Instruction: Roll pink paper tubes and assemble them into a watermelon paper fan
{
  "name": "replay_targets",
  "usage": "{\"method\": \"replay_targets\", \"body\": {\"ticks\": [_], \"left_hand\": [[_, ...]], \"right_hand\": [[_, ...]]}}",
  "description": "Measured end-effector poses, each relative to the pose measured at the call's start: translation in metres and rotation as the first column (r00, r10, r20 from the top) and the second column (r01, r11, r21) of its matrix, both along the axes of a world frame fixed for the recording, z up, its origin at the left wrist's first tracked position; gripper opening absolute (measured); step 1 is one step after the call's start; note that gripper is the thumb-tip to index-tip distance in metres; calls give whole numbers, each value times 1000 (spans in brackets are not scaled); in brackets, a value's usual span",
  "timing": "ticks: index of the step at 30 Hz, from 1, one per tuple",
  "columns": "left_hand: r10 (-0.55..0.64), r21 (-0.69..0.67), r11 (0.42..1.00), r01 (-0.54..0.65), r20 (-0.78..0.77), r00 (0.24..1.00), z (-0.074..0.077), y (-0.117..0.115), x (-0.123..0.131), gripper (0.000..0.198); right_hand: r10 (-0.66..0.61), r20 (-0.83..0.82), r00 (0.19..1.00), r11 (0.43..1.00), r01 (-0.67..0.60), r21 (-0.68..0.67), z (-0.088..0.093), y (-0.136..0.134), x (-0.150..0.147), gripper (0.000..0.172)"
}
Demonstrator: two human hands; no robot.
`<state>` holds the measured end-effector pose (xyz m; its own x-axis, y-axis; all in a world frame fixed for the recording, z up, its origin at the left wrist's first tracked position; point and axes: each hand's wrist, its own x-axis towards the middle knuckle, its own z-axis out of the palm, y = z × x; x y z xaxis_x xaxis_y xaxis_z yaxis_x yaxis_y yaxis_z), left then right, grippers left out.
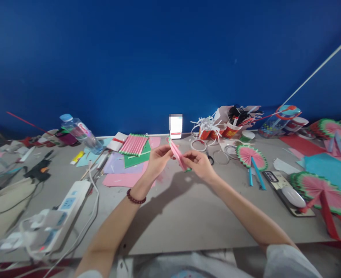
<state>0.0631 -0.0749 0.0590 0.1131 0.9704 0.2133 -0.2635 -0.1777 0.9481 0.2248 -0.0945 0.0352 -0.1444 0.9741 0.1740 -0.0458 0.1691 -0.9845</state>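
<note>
My left hand (159, 158) and my right hand (198, 163) hold a folded strip of pink paper with green ends (178, 153) between them, raised above the grey table. The fingers of my left hand pinch its upper part; those of my right hand grip it lower down. The strip is narrow, pleated and tilted. To the left of my hands lies a pleated pink sheet with green edges (134, 144), on top of green paper (138, 156). Right of my hands lies a round pink and green paper fan (251, 157) with blue handles.
A lit phone (176, 126) leans on the blue wall. Paper cups (230, 130) with tools stand to its right. A water bottle (82, 133) and a power strip (68, 212) are on the left. More fans (322, 193) and a phone with a mouse (293, 197) lie right.
</note>
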Motion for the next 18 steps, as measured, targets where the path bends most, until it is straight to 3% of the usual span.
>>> {"method": "replay_targets", "body": {"ticks": [5,13,18], "left_hand": [[16,40,999,-16,-4,1000,-4,1,-1,26],[-18,77,997,21,-37,999,-1,-2,-1,24],[-38,110,993,47,-82,996,5,-8,1,20]], "right_hand": [[-26,15,1000,1000,26,2,0,-2,-1,26],[135,-146,980,981,-152,-118,5,-3,-3,32],[81,-66,995,989,-88,-121,3,-2,-3,34]]}}
